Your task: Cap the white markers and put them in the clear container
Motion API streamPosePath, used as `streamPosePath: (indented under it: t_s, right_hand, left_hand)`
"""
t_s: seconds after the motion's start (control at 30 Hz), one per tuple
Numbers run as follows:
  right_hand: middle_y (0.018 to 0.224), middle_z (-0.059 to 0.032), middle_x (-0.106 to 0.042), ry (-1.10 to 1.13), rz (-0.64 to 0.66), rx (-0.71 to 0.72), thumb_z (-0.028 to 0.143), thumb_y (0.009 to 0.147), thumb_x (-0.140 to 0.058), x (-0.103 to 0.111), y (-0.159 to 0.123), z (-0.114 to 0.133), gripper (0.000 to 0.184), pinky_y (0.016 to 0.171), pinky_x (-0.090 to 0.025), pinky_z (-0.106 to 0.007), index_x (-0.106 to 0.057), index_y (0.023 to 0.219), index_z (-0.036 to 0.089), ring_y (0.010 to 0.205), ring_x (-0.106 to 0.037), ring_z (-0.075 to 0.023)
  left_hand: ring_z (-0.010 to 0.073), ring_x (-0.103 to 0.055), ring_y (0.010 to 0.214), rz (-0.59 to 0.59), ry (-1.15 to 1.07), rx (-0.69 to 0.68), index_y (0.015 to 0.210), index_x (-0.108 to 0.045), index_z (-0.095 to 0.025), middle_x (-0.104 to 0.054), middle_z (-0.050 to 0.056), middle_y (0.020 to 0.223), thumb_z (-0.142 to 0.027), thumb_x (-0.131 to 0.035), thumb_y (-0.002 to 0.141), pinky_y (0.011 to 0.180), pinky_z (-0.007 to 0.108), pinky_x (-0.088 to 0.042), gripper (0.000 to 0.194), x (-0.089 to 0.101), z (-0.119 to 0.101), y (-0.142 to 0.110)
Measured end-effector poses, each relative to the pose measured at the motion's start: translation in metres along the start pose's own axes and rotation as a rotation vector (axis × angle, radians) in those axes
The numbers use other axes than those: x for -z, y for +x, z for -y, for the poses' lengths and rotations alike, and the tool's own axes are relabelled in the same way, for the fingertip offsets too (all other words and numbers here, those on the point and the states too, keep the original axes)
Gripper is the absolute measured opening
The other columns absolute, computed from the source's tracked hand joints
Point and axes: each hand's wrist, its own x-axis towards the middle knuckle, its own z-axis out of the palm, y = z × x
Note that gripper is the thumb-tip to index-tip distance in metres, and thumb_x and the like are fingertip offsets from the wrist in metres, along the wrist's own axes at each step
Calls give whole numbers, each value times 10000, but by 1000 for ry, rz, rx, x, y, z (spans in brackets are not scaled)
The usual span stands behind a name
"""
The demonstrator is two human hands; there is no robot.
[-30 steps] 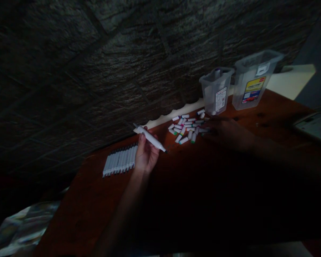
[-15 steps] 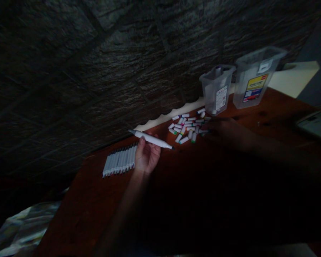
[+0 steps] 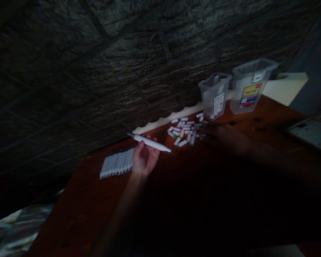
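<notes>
My left hand (image 3: 146, 157) is closed around a white double-ended marker (image 3: 152, 143), held slanting with both dark, uncapped tips showing. Just left of that hand, a row of white markers (image 3: 116, 162) lies side by side on the table. My right hand (image 3: 222, 135) reaches to the right edge of a loose pile of marker caps (image 3: 187, 129), white with coloured ends. Its fingertips are at a cap (image 3: 202, 135) there; shadow hides whether they grip it.
Behind the pile stands a clear plastic tub (image 3: 216, 96) with a marker inside. A second clear tub (image 3: 250, 92) with a yellow-blue label is to its right. A pale wavy-edged strip (image 3: 168, 118) runs along the stone-like wall (image 3: 123, 71). The wooden table (image 3: 77, 203) is dark.
The view has shifted slightly, so the tubs sit lower in it. My left hand still holds the marker, and my right hand stays at the edge of the cap pile.
</notes>
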Motion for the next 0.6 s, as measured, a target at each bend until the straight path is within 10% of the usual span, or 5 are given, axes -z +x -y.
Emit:
streamPosePath:
  t_s: [0.6]
  right_hand:
    - [1161,-123,-654,2,12,4,236,898,-515,1,-1,-1,283,864,-534,-417,-688,1121,206,985,-663,-274]
  left_hand:
    - [127,-673,762,184,-330,82,822,-704,-289,-726,-62,770,-229,-742,681,779,252,-532,159,8,2,2]
